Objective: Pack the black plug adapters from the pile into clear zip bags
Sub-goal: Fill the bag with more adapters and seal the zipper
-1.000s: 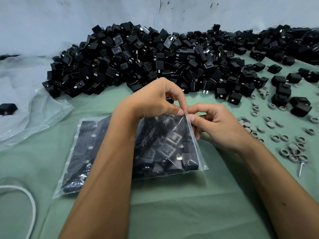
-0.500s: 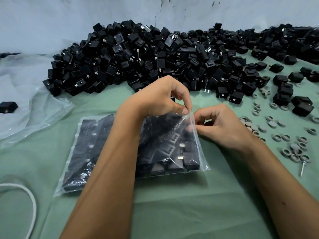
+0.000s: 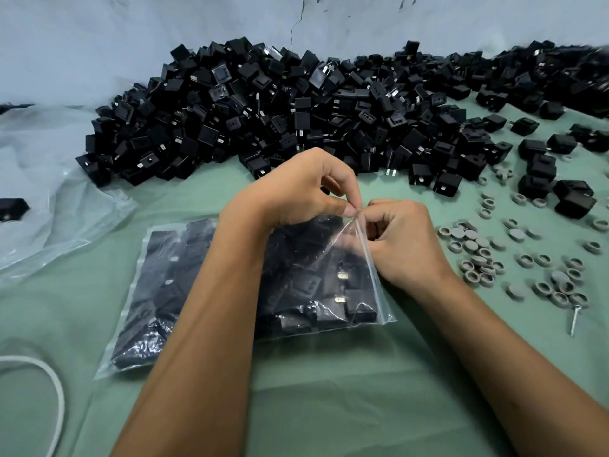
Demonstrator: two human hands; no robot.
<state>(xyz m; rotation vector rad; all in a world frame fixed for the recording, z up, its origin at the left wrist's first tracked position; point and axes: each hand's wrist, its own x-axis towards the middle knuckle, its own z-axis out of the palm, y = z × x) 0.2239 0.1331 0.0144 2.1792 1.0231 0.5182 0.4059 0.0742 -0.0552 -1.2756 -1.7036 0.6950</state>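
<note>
My left hand [image 3: 296, 189] pinches the top corner of the bag [image 3: 184, 291]. My thumb and first finger are pressed tight on the thin plastic there. My other fingers are curled in. My right hand [image 3: 405, 239] is just beside it, and its fingertips meet my left ones at that same corner. It pinches the bag's edge too, with its fingers curled.

The bag lies flat on the green cloth [image 3: 329, 407], under my left arm. It is full of black plugs. Its right corner is lifted up where I hold it.

The big pile [image 3: 280, 110] of black plugs sits behind my hands, by the wall. Small gray rings [image 3: 478, 258] lie on the cloth to my right. A loose clear sheet [image 3: 49, 209] lies to my left, and a white cord [image 3: 49, 390] curls near the bottom left.
</note>
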